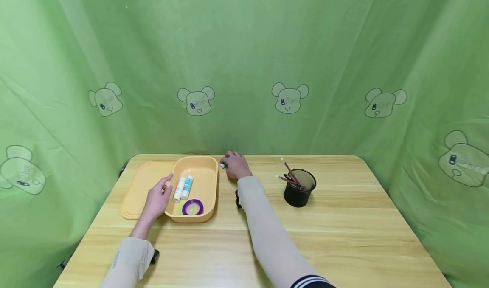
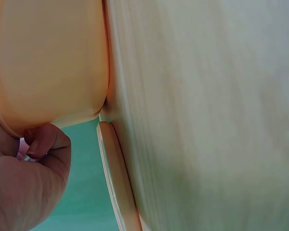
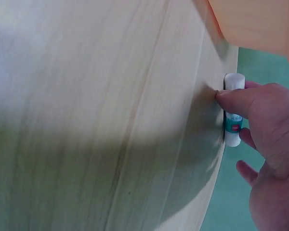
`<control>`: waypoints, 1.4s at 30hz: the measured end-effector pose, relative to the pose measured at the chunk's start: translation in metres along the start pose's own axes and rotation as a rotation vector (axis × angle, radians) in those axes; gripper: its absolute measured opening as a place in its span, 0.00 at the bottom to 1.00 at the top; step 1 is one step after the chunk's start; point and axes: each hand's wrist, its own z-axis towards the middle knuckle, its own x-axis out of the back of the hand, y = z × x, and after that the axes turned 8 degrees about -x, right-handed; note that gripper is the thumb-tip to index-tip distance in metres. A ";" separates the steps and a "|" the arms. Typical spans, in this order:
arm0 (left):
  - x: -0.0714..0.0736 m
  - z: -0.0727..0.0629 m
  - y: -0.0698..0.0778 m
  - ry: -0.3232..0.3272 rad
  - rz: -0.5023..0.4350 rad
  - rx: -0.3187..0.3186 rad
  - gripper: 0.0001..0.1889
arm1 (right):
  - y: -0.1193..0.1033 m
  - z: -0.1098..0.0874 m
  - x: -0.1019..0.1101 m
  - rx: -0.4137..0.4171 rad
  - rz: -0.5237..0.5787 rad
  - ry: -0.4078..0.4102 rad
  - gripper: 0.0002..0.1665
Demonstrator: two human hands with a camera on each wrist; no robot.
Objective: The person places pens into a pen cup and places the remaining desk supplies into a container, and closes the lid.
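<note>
An open orange plastic box (image 1: 204, 175) stands on the table, holding two white-and-blue glue sticks (image 1: 186, 187) and a purple ring (image 1: 185, 208) that looks like a tape roll. My left hand (image 1: 157, 199) is at the box's left side; in the left wrist view its thumb and a bent finger (image 2: 50, 139) grip the rim. Just past the box's far right corner, my right hand (image 1: 237, 165) pinches another glue stick (image 3: 233, 126), white with a green label band. That stick is close to the tabletop by the far edge, and the fingers partly cover it.
The box's flat orange lid (image 1: 143, 186) lies to its left, partly beneath the left hand. On the right stands a black mesh pen cup (image 1: 296, 198) with pencils (image 1: 290, 171) leaning out. A green curtain (image 1: 244, 67) hangs behind the wooden table (image 1: 344, 228).
</note>
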 end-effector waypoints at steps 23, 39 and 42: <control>0.000 -0.001 0.001 -0.013 0.008 0.008 0.25 | 0.020 0.001 -0.020 -0.016 0.254 0.038 0.29; 0.001 0.000 0.002 -0.010 0.013 0.001 0.25 | 0.031 -0.005 -0.019 -0.225 0.468 0.078 0.41; 0.001 0.000 0.002 -0.005 0.015 0.001 0.25 | 0.034 -0.004 -0.019 -0.245 0.496 0.064 0.41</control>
